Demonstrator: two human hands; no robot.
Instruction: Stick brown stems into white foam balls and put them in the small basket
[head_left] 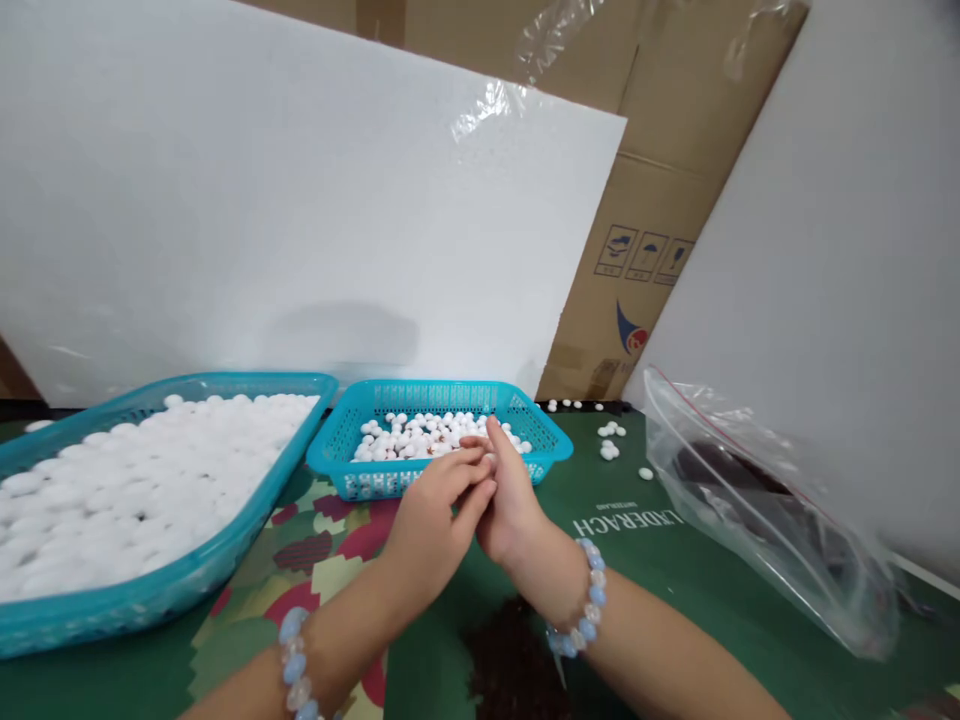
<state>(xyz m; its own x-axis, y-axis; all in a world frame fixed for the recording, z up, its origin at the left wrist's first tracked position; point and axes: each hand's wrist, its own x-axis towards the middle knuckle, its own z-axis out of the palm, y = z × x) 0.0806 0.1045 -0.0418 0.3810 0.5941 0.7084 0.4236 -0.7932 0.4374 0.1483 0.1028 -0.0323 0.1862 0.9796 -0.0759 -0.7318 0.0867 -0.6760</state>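
The small white beads [420, 432] look light, hard and smooth, so they probably slip and roll easily and are best pinched one by one between fingertips. They lie in the small blue basket [551, 440], just beyond the hands. The left hand [431, 520] and right hand [510, 500] touch together at its near rim, fingers half curled; I cannot tell if they hold a bead.

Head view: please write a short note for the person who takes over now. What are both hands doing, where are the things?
Left hand and right hand: pressed together at the near rim of the small basket; whether they pinch a white piece is hidden.
Small basket: partly filled with white pieces.
Large basket, left: heaped full.
Loose pieces lie on the mat, right of the small basket.
Plastic bag, far right: dark contents, untouched.
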